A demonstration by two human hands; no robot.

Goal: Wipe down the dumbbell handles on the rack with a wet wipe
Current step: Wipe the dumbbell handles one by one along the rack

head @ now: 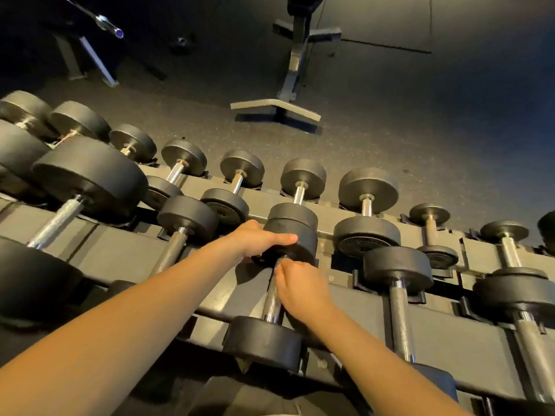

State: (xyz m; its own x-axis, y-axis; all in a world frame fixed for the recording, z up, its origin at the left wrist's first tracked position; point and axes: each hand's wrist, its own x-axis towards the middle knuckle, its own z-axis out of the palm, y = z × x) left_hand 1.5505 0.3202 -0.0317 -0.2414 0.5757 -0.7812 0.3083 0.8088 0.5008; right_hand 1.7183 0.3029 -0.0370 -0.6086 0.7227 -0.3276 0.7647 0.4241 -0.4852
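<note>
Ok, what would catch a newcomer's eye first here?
Mid-frame, the left hand holds the far head of a black round-headed dumbbell with a knurled steel handle, and the right hand grips that handle. Around them runs the grey tiered steel rack of dumbbells. A grey-framed weight bench stands on the floor beyond.

Rack spans the frame left to right, dumbbells in a far row and a near row. Centre dumbbell in near row: left hand grips its far head, right hand round handle just beside. Bench on floor behind rack, barbell far left
</note>
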